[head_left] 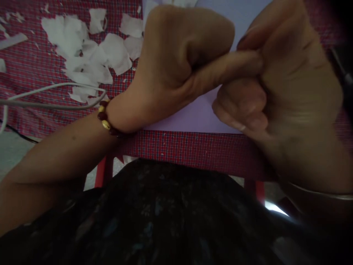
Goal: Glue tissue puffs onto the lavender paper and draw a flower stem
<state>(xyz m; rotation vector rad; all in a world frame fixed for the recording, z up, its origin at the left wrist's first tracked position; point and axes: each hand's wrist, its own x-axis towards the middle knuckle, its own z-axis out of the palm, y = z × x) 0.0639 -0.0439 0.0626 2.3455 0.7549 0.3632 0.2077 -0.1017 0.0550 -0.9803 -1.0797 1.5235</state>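
Observation:
My left hand point(176, 51), with a beaded bracelet point(102, 116) at its wrist, is closed, its fingers curled under and its thumb stretched out to the right. The tip of that thumb meets my right hand point(292, 73), whose fingers are curled in, with thumb and forefinger closing around the same spot. Whatever lies between the fingertips, if anything, is hidden. Both hands are above a light purple sheet point(193, 114) lying at the table's near edge.
Torn and crumpled white paper pieces point(110, 53) are scattered over the red checked tablecloth point(176, 147) at the left. A pale cable point(52, 105) loops past my left wrist. Red chair or table parts point(104, 172) show below the edge.

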